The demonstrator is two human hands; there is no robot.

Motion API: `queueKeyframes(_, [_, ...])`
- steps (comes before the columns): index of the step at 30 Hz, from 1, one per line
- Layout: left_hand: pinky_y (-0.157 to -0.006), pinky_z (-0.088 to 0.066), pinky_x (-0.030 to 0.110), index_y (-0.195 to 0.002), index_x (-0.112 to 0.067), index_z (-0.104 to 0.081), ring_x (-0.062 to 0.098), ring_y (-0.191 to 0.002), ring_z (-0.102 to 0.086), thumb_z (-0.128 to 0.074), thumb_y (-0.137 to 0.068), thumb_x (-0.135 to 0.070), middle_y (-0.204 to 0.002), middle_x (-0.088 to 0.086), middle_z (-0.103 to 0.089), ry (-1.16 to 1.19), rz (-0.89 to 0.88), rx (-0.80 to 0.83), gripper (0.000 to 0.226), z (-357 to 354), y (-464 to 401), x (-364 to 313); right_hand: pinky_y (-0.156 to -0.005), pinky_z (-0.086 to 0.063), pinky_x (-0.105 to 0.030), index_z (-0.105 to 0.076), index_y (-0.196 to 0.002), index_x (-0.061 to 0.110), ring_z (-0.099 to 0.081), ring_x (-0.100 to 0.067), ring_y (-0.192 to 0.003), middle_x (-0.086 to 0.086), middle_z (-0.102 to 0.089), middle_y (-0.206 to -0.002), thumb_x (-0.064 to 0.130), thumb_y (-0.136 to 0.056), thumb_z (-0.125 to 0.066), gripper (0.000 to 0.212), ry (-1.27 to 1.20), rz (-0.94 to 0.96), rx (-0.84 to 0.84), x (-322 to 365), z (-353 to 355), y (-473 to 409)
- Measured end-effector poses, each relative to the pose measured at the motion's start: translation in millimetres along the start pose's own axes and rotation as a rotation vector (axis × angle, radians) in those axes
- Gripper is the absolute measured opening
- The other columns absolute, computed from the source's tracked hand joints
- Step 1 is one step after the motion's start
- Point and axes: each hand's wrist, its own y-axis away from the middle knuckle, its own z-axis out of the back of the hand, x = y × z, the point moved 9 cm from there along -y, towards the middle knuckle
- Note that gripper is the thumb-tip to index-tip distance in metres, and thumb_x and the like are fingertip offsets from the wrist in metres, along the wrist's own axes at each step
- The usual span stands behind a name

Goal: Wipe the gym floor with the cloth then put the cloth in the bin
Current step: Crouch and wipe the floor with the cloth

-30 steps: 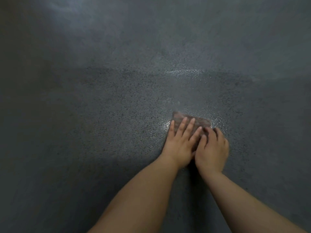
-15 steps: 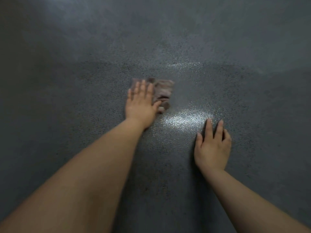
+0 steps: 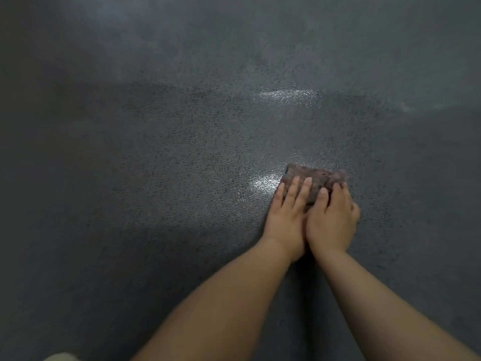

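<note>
Fingers (image 3: 299, 190) of left hand (image 3: 287, 220) stretched flat over cloth (image 3: 316, 179), pressing it to gym floor (image 3: 182, 165); right hand (image 3: 331, 221) alongside, touching the left, fingers bent over the cloth's right edge. Cloth bunched just beyond both hands, beside a wet sheen. Likely soft, light, damp and limp: easy to slide under flat palms, best gathered by pinching the bunched upper folds. Half a second back, only the left hand pushed the cloth farther out and left, right hand flat on bare floor. Bin not in view.
</note>
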Motion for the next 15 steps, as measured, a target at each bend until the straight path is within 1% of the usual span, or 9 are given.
queueKeyframes(2, [-0.109, 0.022, 0.04, -0.151, -0.023, 0.007, 0.027, -0.145, 0.016, -0.015, -0.094, -0.04, -0.157, 0.008, 0.018, 0.0, -0.04, -0.061, 0.063, 5.3, 3.0, 18.2, -0.116, -0.015, -0.039, -0.036, -0.143, 0.004, -0.026, -0.032, -0.139, -0.015, -0.029, -0.153, 0.03, -0.1, -0.035, 0.05, 0.064, 0.029, 0.017, 3.9, -3.4, 2.3])
queueKeyframes(3, [-0.111, 0.016, 0.038, -0.152, -0.024, -0.007, 0.028, -0.146, 0.005, -0.014, -0.093, -0.041, -0.159, 0.009, 0.006, -0.004, -0.048, -0.098, 0.062, 7.5, 5.5, 31.8, -0.116, -0.012, -0.039, -0.031, -0.145, 0.004, -0.023, -0.032, -0.14, -0.016, -0.025, -0.154, 0.031, -0.1, -0.036, 0.052, 0.091, 0.03, 0.029, 6.2, -5.8, 4.5])
queueKeyframes(5, [-0.113, -0.012, 0.037, -0.14, -0.021, -0.046, 0.031, -0.139, -0.031, -0.028, -0.091, -0.043, -0.151, 0.014, -0.033, 0.026, 0.013, -0.175, 0.057, 11.5, 18.9, 65.8, -0.115, -0.009, -0.041, -0.024, -0.148, 0.005, -0.019, -0.035, -0.141, -0.016, -0.019, -0.156, 0.033, -0.1, -0.037, 0.057, 0.124, 0.025, 0.043, 11.9, -11.6, 11.6])
queueKeyframes(6, [-0.109, -0.023, 0.039, -0.131, -0.017, -0.057, 0.033, -0.13, -0.045, -0.034, -0.088, -0.044, -0.141, 0.016, -0.047, 0.038, 0.034, -0.197, 0.055, 9.1, 27.4, 83.8, -0.115, -0.009, -0.043, -0.023, -0.149, 0.006, -0.018, -0.037, -0.141, -0.017, -0.018, -0.156, 0.034, -0.1, -0.036, 0.058, 0.134, 0.033, 0.048, 16.8, -14.0, 15.9])
queueKeyframes(7, [-0.106, -0.026, 0.041, -0.126, -0.014, -0.061, 0.036, -0.125, -0.051, -0.038, -0.087, -0.043, -0.136, 0.018, -0.052, 0.047, 0.073, -0.174, 0.054, 2.5, 37.4, 105.3, -0.115, -0.009, -0.045, -0.023, -0.149, 0.008, -0.018, -0.038, -0.141, -0.017, -0.016, -0.157, 0.036, -0.1, -0.034, 0.057, 0.151, 0.053, 0.059, 23.2, -16.4, 20.4])
queueKeyframes(9, [-0.109, -0.028, 0.045, -0.128, -0.01, -0.059, 0.039, -0.125, -0.049, -0.038, -0.088, -0.043, -0.138, 0.021, -0.049, 0.007, 0.188, -0.185, 0.056, -5.9, 59.0, 152.9, -0.115, -0.006, -0.047, -0.021, -0.15, 0.013, -0.015, -0.036, -0.142, -0.014, -0.012, -0.158, 0.038, -0.101, -0.031, 0.056, 0.203, 0.112, 0.124, 36.1, -26.6, 30.3])
queueKeyframes(10, [-0.11, -0.027, 0.048, -0.133, -0.011, -0.054, 0.038, -0.131, -0.043, -0.036, -0.09, -0.044, -0.143, 0.021, -0.043, -0.015, 0.261, -0.196, 0.058, -6.7, 71.7, 176.9, -0.116, -0.003, -0.046, -0.02, -0.151, 0.016, -0.012, -0.033, -0.143, -0.012, -0.01, -0.159, 0.039, -0.101, -0.03, 0.056, 0.226, 0.143, 0.161, 41.9, -32.7, 35.5])
queueKeyframes(13, [-0.117, -0.004, 0.046, -0.151, -0.018, -0.021, 0.032, -0.146, -0.005, -0.028, -0.099, -0.046, -0.158, 0.015, -0.007, 0.076, 0.535, -0.088, 0.06, -18.0, 117.6, 231.4, -0.116, -0.002, -0.046, -0.025, -0.15, 0.018, -0.013, -0.032, -0.143, -0.01, -0.013, -0.158, 0.039, -0.101, -0.028, 0.053, 0.224, 0.242, 0.187, 61.6, -41.1, 49.5])
queueKeyframes(15, [-0.116, 0.004, 0.045, -0.152, -0.022, -0.01, 0.031, -0.146, 0.006, -0.03, -0.099, -0.047, -0.159, 0.014, 0.004, 0.182, 0.69, -0.11, 0.062, -19.2, 135.8, 239.2, -0.116, -0.002, -0.045, -0.027, -0.149, 0.019, -0.014, -0.031, -0.143, -0.01, -0.015, -0.158, 0.038, -0.101, -0.029, 0.052, 0.193, 0.269, 0.205, 71.7, -46.1, 56.4])
